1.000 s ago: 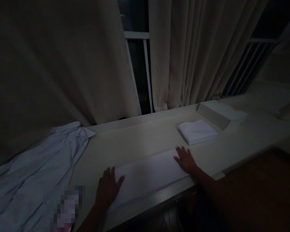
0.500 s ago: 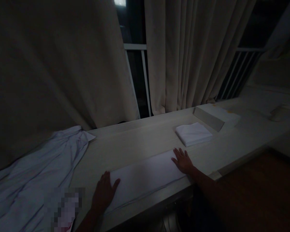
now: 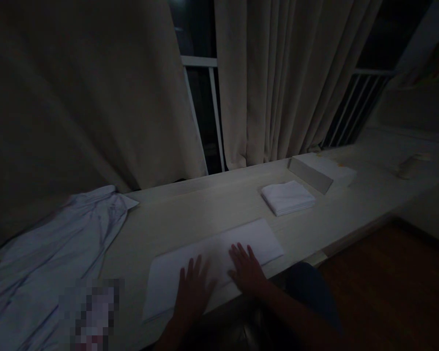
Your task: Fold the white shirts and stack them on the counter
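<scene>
A long folded white cloth (image 3: 219, 243) lies flat along the near edge of the table. My left hand (image 3: 193, 287) is over its left-middle part, fingers spread and slightly blurred. Right of it, my right hand (image 3: 247, 268) rests on the cloth near the middle, fingers extended and palm down. Neither hand grips anything. Behind the cloth's right end sits a folded stack of white cloth (image 3: 288, 197).
A crumpled pale cloth (image 3: 58, 258) covers the table's left side. An open white box (image 3: 324, 171) stands at the back right of the table (image 3: 205, 209). Beige curtains (image 3: 256, 83) hang behind, and a small container (image 3: 411, 165) is far right.
Both hands have moved inward from the ends of the long cloth toward its middle. The view has shifted slightly, so the table's items appear a little higher and further left.
</scene>
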The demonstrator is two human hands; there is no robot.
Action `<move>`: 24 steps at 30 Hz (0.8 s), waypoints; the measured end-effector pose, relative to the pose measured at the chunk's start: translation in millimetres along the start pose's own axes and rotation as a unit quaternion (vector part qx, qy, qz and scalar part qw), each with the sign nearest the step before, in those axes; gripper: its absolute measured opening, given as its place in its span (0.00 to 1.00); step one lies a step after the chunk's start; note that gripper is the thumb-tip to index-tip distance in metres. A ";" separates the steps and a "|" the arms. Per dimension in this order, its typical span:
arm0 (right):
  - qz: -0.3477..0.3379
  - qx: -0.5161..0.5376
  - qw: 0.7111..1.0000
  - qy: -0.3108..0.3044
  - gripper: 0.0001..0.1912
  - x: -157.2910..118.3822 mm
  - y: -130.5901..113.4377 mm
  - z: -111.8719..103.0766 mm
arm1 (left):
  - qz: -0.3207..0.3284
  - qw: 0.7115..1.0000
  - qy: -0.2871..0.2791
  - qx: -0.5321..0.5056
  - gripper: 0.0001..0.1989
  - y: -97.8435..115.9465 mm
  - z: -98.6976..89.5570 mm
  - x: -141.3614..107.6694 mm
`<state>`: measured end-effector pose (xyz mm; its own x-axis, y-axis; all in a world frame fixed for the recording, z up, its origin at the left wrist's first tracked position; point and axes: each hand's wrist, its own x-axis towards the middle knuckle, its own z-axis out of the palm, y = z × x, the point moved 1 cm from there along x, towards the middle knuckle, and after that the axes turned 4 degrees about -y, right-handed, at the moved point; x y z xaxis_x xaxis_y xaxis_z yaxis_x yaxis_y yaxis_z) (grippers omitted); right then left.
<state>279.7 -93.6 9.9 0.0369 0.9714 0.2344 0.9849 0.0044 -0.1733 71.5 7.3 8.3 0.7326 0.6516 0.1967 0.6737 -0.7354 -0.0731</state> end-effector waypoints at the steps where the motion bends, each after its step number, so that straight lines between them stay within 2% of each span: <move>1: 0.015 -0.006 1.000 -0.006 0.34 -7.2 15.4 -2.3 | -0.009 1.000 0.002 0.000 0.31 -9.4 2.9 -5.5; 5: 0.102 -0.047 0.993 -0.046 0.34 -34.4 94.2 -19.6 | -0.052 0.998 0.017 -0.001 0.37 -61.1 13.3 -31.3; 7: 0.159 -0.063 0.983 -0.062 0.35 -43.5 124.5 -24.2 | -0.086 0.996 0.026 0.002 0.39 -81.6 17.3 -44.6; 9: 0.182 -0.071 0.978 -0.069 0.36 -48.3 140.6 -23.1 | -0.111 0.994 0.026 0.004 0.40 -92.6 19.7 -54.8; 11: 0.180 -0.072 0.979 -0.065 0.36 -50.0 144.4 -18.8 | -0.121 0.993 0.015 0.003 0.40 -95.9 20.2 -60.4; 15: 0.191 -0.039 0.979 -0.053 0.36 -48.7 138.8 -17.0 | -0.139 0.990 -0.002 0.007 0.40 -93.4 15.7 -61.0; 18: 0.230 0.037 0.972 -0.038 0.35 -40.0 138.9 -29.0 | -0.136 0.990 0.004 0.019 0.40 -83.1 3.8 -51.1; 21: 0.321 0.135 0.937 -0.019 0.35 -21.5 144.8 -47.0 | -0.079 0.997 -0.002 0.006 0.35 -57.1 -14.4 -23.0; 24: 0.407 0.196 0.891 -0.054 0.32 -0.4 150.4 -62.8 | -0.011 0.999 -0.020 -0.033 0.31 -20.8 -28.5 21.2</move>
<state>438.4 -108.2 43.9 0.6736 0.7082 -0.2113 0.5038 -0.6492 -0.5698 70.3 31.1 41.8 0.7216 0.6739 0.1587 0.6830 -0.7304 -0.0042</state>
